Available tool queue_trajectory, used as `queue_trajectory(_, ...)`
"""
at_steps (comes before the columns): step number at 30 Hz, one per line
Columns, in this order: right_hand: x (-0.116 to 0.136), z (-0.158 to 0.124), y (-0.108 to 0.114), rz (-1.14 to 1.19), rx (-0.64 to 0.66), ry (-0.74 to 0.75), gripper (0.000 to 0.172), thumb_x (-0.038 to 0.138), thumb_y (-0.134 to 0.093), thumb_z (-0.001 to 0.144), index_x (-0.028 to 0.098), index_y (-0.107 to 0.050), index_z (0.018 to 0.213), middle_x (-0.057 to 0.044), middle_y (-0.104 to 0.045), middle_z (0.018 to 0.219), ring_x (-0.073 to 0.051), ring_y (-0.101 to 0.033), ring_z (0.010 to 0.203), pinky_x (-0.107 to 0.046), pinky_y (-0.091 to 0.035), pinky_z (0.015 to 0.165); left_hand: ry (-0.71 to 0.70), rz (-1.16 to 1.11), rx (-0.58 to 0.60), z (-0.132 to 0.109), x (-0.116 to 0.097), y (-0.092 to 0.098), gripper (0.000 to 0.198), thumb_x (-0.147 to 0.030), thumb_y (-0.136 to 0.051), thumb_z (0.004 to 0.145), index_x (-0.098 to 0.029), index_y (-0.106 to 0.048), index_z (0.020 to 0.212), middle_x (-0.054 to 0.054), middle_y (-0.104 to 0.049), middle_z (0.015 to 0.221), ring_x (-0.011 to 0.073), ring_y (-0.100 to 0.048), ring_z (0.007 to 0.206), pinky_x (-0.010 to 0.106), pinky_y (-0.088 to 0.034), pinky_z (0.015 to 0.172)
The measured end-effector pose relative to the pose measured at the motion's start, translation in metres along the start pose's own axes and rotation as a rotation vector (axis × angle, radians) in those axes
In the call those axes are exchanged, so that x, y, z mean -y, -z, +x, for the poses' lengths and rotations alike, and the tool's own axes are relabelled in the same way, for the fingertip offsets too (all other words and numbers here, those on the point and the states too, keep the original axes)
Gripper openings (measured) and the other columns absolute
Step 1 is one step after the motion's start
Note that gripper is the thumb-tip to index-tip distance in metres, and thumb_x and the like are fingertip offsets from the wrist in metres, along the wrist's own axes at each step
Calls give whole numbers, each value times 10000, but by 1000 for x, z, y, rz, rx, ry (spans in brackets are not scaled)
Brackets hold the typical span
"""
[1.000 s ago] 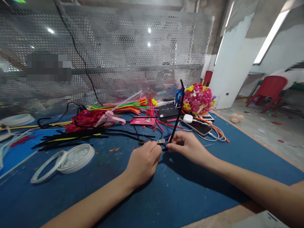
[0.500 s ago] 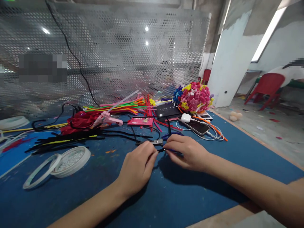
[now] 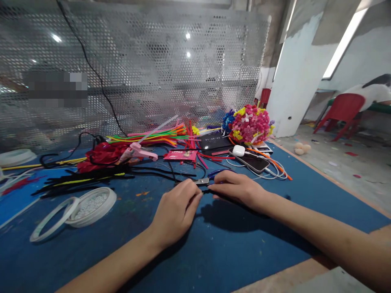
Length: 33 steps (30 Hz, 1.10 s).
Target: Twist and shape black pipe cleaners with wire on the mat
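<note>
A short bit of black pipe cleaner point(image 3: 205, 190) shows between my two hands, low over the table. My left hand point(image 3: 177, 207) is closed, thumb and forefinger pinching its left end. At the other end my right hand point(image 3: 240, 188) is closed too, fingertips together on it; most of the strip is hidden by the fingers. Just behind my fingers lies a pair of scissors point(image 3: 202, 181) with blue handles, partly covered by both hands.
Left are a bundle of black pipe cleaners point(image 3: 76, 181), a round tub of clear beads point(image 3: 94, 207) and a white ring point(image 3: 36, 234). Behind lie a pink glue gun point(image 3: 142, 152), coloured pipe cleaners point(image 3: 159, 135), a phone point(image 3: 255, 163) with cables and a flower ball point(image 3: 252, 124).
The black strand that stood up behind my right hand has gone from there. My right hand has tipped slightly, its fingers flatter; my left hand stays almost in place.
</note>
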State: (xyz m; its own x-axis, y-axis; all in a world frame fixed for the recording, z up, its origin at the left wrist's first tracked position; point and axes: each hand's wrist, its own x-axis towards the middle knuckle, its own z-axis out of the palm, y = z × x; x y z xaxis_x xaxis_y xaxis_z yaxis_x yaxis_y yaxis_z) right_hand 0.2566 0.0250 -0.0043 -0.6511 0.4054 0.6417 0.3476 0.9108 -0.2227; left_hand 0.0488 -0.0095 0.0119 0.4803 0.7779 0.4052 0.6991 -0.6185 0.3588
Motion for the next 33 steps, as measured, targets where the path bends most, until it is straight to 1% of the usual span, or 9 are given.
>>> queue_trajectory(3, 3, 3, 0, 207, -88, -129, 221, 286, -453, 911, 176, -643, 929, -64, -587, 862, -140, -555, 760, -254, -454, 690, 11, -8, -25, 0, 0, 0, 198, -237, -357, 906, -198, -474, 751, 3, -515, 755, 144, -487, 691, 258, -359, 624)
queue_trajectory(8, 10, 8, 0, 536, -171, -440, 286, 343, -571, 843, 149, -597, 636, -14, -526, 662, -96, -482, 563, -217, -396, 515, 2, -8, -19, -1, -1, -2, 187, -230, -366, 897, -200, -471, 745, 3, -508, 745, 148, -485, 683, 257, -355, 611)
queue_trajectory(11, 11, 8, 0, 815, -175, -571, 323, 394, -606, 805, 133, -603, 614, -2, -511, 691, -49, -427, 456, -199, -347, 422, 11, -20, -14, -2, -2, -3, 193, -226, -361, 901, -201, -461, 739, -3, -501, 739, 144, -480, 670, 253, -349, 601)
queue_trajectory(14, 10, 7, 1, 911, -141, -609, 345, 419, -570, 827, 122, -659, 677, -18, -531, 774, -33, -438, 457, -195, -346, 425, 23, -33, -10, -3, -2, -3, 200, -228, -353, 905, -201, -447, 731, -5, -492, 736, 143, -478, 670, 254, -350, 608)
queue_trajectory(19, 9, 8, 2, 749, -67, -583, 274, 345, -493, 879, 148, -680, 922, 15, -488, 629, -66, -448, 497, -190, -341, 452, 32, -47, -23, -3, 0, -2, 195, -228, -352, 909, -200, -441, 739, -10, -485, 737, 142, -482, 677, 257, -357, 633)
queue_trajectory(22, 11, 8, 2, 473, -72, -413, 190, 200, -554, 812, 154, -674, 952, -27, -547, 793, -82, -479, 578, -208, -390, 515, 25, -52, -43, -3, 0, -1, 181, -218, -357, 906, -197, -449, 751, -13, -484, 734, 140, -485, 675, 255, -359, 641)
queue_trajectory(26, 11, 5, 2, 225, -6, -191, 353, 6, -457, 714, 144, -644, 981, -59, -550, 877, -125, -524, 715, -233, -447, 634, 14, -36, -45, -3, 0, -2, 175, -218, -358, 905, -195, -454, 760, -11, -490, 738, 142, -490, 680, 254, -364, 637)
queue_trajectory(30, 4, 0, 1, 59, 38, -72, 353, -9, -417, 725, 148, -628, 960, -88, -542, 971, -154, -544, 843, -250, -460, 712, -4, -24, -38, -3, 1, -4, 178, -222, -362, 907, -197, -454, 756, -13, -495, 738, 139, -493, 678, 250, -365, 622)
queue_trajectory(33, -2, -3, 0, -147, 55, -10, 284, 36, -412, 822, 169, -619, 965, -75, -555, 1008, -122, -548, 761, -211, -437, 625, -29, -21, -44, -4, 2, -7, 172, -210, -360, 912, -198, -444, 761, -14, -490, 739, 137, -488, 676, 249, -361, 614)
